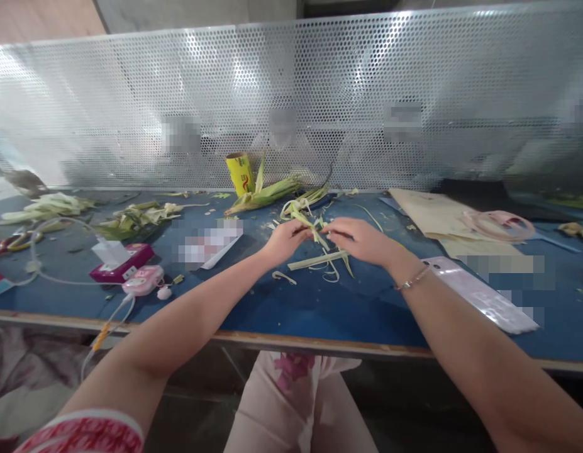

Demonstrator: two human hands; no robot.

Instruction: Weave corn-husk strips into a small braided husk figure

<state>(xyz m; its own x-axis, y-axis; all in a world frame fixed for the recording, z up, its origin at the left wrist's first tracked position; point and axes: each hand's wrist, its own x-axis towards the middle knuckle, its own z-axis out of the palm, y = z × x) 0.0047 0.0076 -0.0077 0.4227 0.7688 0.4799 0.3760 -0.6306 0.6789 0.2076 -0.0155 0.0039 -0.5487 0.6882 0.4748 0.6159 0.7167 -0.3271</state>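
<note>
My left hand point(286, 241) and my right hand point(361, 240) meet over the middle of the blue table point(272, 314), both with fingers pinched. Between them is a small bundle of pale green corn husk strips point(304, 217), gripped from both sides. Its loose ends stick up and away from me. Below the hands, a flat husk strip point(314, 260) and thin curled shreds point(333, 275) lie on the table. Just behind the bundle rests a pile of long corn husks point(272, 192). Exactly how the strips cross between my fingertips is too small to tell.
A perforated metal screen point(291, 75) stands along the back, with a yellow tube point(240, 174) before it. More husks point(135, 220), a purple tissue box point(121, 264) and a pink earphone case point(143, 280) lie left. Right are a phone point(480, 292), brown paper point(427, 214) and pink tape point(499, 224).
</note>
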